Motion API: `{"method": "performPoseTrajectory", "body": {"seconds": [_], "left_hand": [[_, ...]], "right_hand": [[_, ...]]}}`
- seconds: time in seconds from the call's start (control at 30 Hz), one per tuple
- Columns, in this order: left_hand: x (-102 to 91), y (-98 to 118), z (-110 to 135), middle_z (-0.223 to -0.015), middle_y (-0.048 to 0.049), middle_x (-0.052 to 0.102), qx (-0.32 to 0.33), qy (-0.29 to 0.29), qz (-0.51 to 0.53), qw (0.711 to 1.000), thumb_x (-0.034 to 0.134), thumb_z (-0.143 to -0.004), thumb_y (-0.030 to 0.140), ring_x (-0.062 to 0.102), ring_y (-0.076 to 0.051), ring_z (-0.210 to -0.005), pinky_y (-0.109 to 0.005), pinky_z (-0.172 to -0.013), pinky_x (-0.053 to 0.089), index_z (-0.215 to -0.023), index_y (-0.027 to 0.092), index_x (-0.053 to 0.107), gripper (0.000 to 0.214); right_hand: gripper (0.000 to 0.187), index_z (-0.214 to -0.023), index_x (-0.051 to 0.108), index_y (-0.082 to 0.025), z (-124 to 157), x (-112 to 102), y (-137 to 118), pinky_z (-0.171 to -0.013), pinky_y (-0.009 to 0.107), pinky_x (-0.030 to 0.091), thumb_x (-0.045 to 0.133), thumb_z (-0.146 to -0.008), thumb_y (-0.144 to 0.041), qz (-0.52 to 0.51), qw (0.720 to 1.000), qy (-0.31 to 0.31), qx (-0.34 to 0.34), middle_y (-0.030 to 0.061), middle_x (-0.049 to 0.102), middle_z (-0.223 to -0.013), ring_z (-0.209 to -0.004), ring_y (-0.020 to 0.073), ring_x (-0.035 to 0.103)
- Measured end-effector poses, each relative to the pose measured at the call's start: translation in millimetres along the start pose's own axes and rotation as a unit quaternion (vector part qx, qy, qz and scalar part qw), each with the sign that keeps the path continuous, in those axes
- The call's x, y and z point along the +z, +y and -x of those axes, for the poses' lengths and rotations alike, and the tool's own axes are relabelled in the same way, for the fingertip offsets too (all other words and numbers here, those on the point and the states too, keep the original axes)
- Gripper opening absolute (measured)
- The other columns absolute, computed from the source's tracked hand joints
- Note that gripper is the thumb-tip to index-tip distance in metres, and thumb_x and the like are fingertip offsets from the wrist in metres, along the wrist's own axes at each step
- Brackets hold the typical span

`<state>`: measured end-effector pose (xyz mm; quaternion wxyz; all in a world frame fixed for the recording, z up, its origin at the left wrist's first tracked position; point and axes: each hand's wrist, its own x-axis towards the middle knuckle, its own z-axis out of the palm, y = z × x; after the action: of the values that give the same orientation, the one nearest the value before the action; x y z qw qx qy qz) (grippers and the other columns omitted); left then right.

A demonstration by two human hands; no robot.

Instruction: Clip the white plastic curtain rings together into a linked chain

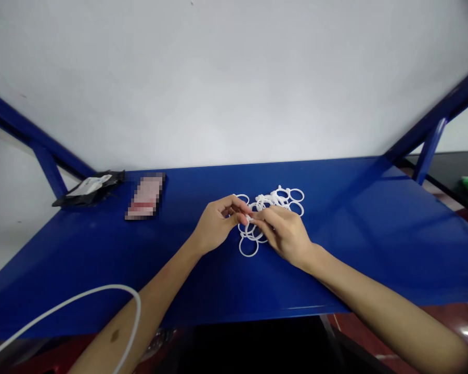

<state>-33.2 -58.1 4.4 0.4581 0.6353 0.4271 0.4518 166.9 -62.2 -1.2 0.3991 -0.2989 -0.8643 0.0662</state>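
Observation:
A loose heap of thin white plastic rings (248, 255) lies on the blue tabletop, several of them with a small knob on the rim, like looped cable ties. Over this heap my left hand (217, 223) and my right hand (286, 231) meet, fingertips almost touching. Thumb and fingers of both are pinched on the small knobbed end of one white ring (246, 229), whose loop hangs below. Part of that knob is hidden by the fingertips. More rings (296, 195) spread out behind my right hand, partly covered by it.
On the left of the blue table (203, 182) lie a blurred-out phone-shaped object (145, 197) and a black plastic packet with a white label (89, 186). A white cable (101, 287) arcs across my left forearm. Blue frame bars (431, 148) rise at both sides before a pale wall.

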Motion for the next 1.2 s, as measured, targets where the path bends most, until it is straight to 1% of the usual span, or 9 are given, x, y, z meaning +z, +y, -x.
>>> {"method": "performPoseTrajectory", "body": {"seconds": [0.33,0.53,0.6,0.7,0.77,0.83,1.0,1.1,1.2], "left_hand": [[-0.7,-6.6,0.4,-0.073,0.0011,0.068,0.034,0.013,-0.041,0.998,0.07,-0.087,0.029,0.061,-0.012,-0.068,-0.027,-0.068,0.047,-0.084,0.022,0.07,0.008],[-2.7,-6.1,-3.9,-0.073,0.0001,0.068,0.035,0.038,-0.096,0.994,0.073,-0.083,0.037,0.061,-0.015,-0.069,-0.028,-0.067,0.047,-0.084,0.021,0.069,0.017],[-4.2,-5.4,-6.3,-0.076,-0.0003,0.069,0.058,0.056,-0.169,0.982,0.071,-0.086,0.039,0.06,-0.015,-0.07,-0.028,-0.068,0.048,-0.084,0.021,0.069,0.018],[-8.2,-9.6,-9.7,-0.082,-0.0005,0.069,0.116,0.075,-0.305,0.942,0.064,-0.092,0.035,0.06,-0.016,-0.076,-0.029,-0.075,0.049,-0.086,0.022,0.069,0.015],[-11.8,-15.6,-11.8,-0.085,-0.0011,0.07,0.148,0.071,-0.376,0.912,0.06,-0.095,0.031,0.059,-0.017,-0.083,-0.032,-0.082,0.048,-0.087,0.022,0.067,0.014],[-15.1,-21.9,-13.7,-0.091,-0.0021,0.07,0.155,0.06,-0.412,0.896,0.059,-0.096,0.029,0.058,-0.019,-0.089,-0.035,-0.087,0.047,-0.09,0.021,0.066,0.012],[-18.8,-32.1,-16.3,-0.101,-0.0042,0.07,0.112,0.05,-0.425,0.897,0.058,-0.096,0.027,0.057,-0.021,-0.101,-0.038,-0.094,0.047,-0.097,0.02,0.066,0.01],[-18.1,-36.3,-16.6,-0.101,-0.0048,0.069,0.104,0.056,-0.424,0.898,0.057,-0.095,0.026,0.058,-0.021,-0.102,-0.039,-0.095,0.047,-0.098,0.02,0.066,0.011],[-16.6,-41.7,-17.2,-0.1,-0.0053,0.069,0.105,0.063,-0.429,0.895,0.057,-0.095,0.026,0.058,-0.022,-0.1,-0.04,-0.095,0.046,-0.097,0.02,0.066,0.011]], "right_hand": [[0.029,-0.084,0.063,-0.018,-2.8,0.2,-0.9,-0.056,0.028,0.038,0.043,-0.105,-0.024,0.087,0.995,-0.011,-0.039,0.0005,0.059,-0.063,-0.056,0.0129,0.046],[0.028,-0.094,0.068,-0.018,-4.7,0.5,4.0,-0.061,0.029,0.044,0.044,-0.105,-0.028,0.084,0.996,-0.026,-0.016,0.0034,0.069,-0.073,-0.063,0.014,0.056],[0.027,-0.098,0.07,-0.019,-6.8,-0.5,11.1,-0.066,0.03,0.047,0.046,-0.104,-0.03,0.09,0.996,-0.014,0.014,0.0048,0.073,-0.081,-0.069,0.0156,0.061],[0.027,-0.105,0.071,-0.019,-9.9,-3.5,25.9,-0.071,0.032,0.049,0.047,-0.103,-0.031,0.112,0.992,0.019,0.062,0.0065,0.075,-0.09,-0.077,0.0184,0.062],[0.028,-0.109,0.071,-0.019,-11.3,-5.7,36.3,-0.074,0.034,0.05,0.047,-0.103,-0.031,0.133,0.986,0.041,0.087,0.0071,0.073,-0.091,-0.082,0.0204,0.061],[0.028,-0.109,0.073,-0.019,-11.7,-7.0,45.8,-0.076,0.036,0.05,0.048,-0.102,-0.03,0.154,0.981,0.051,0.11,0.0081,0.071,-0.093,-0.086,0.0223,0.06],[0.028,-0.103,0.075,-0.017,-10.7,-5.4,61.7,-0.078,0.041,0.051,0.049,-0.1,-0.029,0.181,0.972,0.025,0.15,0.0115,0.069,-0.091,-0.086,0.0261,0.057],[0.033,-0.115,0.071,-0.013,-11.2,-4.6,61.8,-0.083,0.046,0.051,0.045,-0.101,-0.028,0.177,0.971,0.036,0.157,0.0146,0.069,-0.097,-0.09,0.0285,0.058],[0.038,-0.126,0.066,-0.015,-11.7,-3.6,54.6,-0.092,0.051,0.05,0.046,-0.101,-0.037,0.143,0.98,0.038,0.13,0.0157,0.068,-0.112,-0.104,0.0306,0.058]]}}
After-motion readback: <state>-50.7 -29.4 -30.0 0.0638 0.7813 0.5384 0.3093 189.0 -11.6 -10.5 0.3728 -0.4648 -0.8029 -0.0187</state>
